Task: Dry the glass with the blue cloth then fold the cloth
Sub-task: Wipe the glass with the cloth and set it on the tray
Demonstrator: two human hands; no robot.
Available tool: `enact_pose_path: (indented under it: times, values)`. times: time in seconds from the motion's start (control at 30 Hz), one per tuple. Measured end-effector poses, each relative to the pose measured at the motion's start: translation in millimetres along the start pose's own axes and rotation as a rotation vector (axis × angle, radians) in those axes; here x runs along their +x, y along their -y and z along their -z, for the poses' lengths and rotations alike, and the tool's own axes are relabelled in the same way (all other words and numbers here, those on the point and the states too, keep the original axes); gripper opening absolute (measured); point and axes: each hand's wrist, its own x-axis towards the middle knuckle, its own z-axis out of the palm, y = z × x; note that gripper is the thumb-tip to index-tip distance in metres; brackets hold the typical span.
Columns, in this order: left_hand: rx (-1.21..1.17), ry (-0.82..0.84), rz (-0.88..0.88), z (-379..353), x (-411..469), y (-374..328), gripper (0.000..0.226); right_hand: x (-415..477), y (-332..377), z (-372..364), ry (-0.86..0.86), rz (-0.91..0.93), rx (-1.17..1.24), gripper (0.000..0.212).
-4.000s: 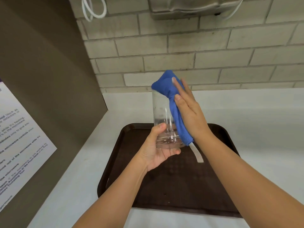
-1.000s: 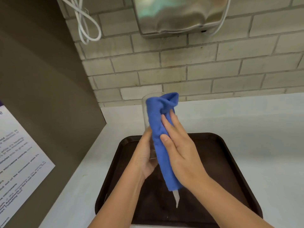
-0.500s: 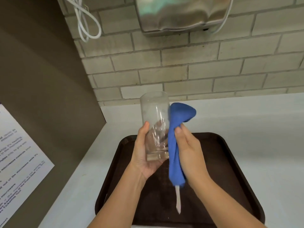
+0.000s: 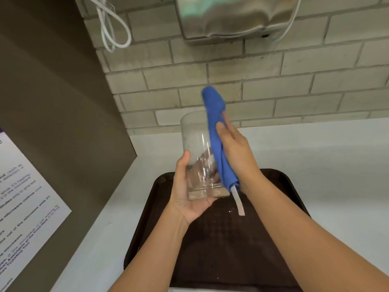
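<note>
A tall clear glass (image 4: pixel 197 152) is held upright above the tray, its base cupped in my left hand (image 4: pixel 185 192). The blue cloth (image 4: pixel 216 135) is bunched into a long strip and pressed flat against the glass's right outer side by my right hand (image 4: pixel 235 152), fingers pointing up. The cloth's top end sticks up past the rim. A white label tag (image 4: pixel 238 202) hangs from its lower end.
A dark brown tray (image 4: pixel 231 249) lies on the white counter (image 4: pixel 315 161) under my arms. A brown panel with a printed notice (image 4: pixel 23 207) stands on the left. On the brick wall hang a metal dispenser (image 4: pixel 233 15) and a looped white cable (image 4: pixel 111 26).
My right hand has slid the cloth upward along the right side of the glass, so its end now stands above the rim. The glass stays in my left hand, raised slightly.
</note>
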Motion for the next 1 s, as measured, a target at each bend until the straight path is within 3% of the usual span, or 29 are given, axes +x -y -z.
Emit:
enact_pose_path:
  times: [0.07,0.17,0.23,0.33,0.5,0.7,0.8,0.93,1.0]
  values:
    - [0.076,-0.022,-0.023,-1,3,-5,0.078,0,-8,4,-0.05,-0.184,0.11,0.034]
    - [0.263,-0.071,-0.058,-6,5,-9,0.056,-5,-18,7,-0.109,-0.305,0.291,0.038]
    - [0.458,-0.188,-0.101,-11,5,-10,0.054,-6,-16,4,-0.13,-0.319,0.292,0.04]
    - [0.765,-0.369,-0.236,-18,6,-5,0.09,-6,-12,3,-0.172,-0.31,0.161,0.043]
    - [0.952,-0.581,-0.329,-24,6,0,0.054,-10,-16,12,-0.204,-0.249,0.15,0.033]
    - [1.388,-0.599,-0.394,-30,-8,3,0.057,-19,-25,11,-0.25,-0.272,0.188,0.038]
    - [1.378,-0.579,-0.42,-33,-21,13,0.067,-21,-20,9,-0.244,-0.224,0.183,0.036]
    - [1.101,-0.56,-0.392,-40,-16,18,0.1,-30,-17,2,-0.142,-0.1,0.145,0.024]
    - [0.967,-0.553,-0.379,-38,-10,10,0.106,-37,-18,1,-0.131,-0.067,0.123,0.024]
